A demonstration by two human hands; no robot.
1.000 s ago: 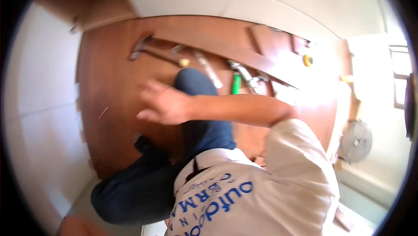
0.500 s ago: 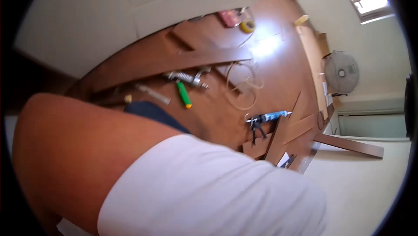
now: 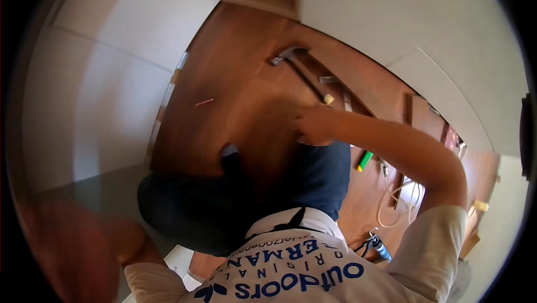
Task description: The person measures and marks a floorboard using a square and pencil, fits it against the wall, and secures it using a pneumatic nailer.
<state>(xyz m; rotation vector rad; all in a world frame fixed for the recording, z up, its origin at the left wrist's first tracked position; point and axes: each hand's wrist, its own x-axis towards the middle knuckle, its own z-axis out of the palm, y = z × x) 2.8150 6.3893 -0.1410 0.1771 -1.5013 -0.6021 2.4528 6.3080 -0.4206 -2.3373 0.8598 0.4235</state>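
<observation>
My right hand point(image 3: 314, 126) is over my right knee, near the butt of a hammer's handle. Its fingers are blurred and partly turned away, so their grip cannot be made out. Large and smeared by motion, my left hand point(image 3: 67, 252) is at the lower left, beside the pale panel; its fingers cannot be told apart. The hammer point(image 3: 305, 73) lies on the brown floor point(image 3: 246, 51), its dark head pointing away and a pale end on the handle. A thin red stick, perhaps a pencil point(image 3: 205, 102), lies to the left of it.
A brown board point(image 3: 358, 87) runs along the base of the white cabinet point(image 3: 391, 17) at right. By my right arm are a green-handled tool point(image 3: 364, 161), a looped pale hose point(image 3: 386, 205) and a blue caulking gun point(image 3: 380, 248). A white door panel point(image 3: 112, 79) stands at left.
My view has swung left and down to my legs and the floor before them. The hammer and red stick now show; the fan and window are out of view.
</observation>
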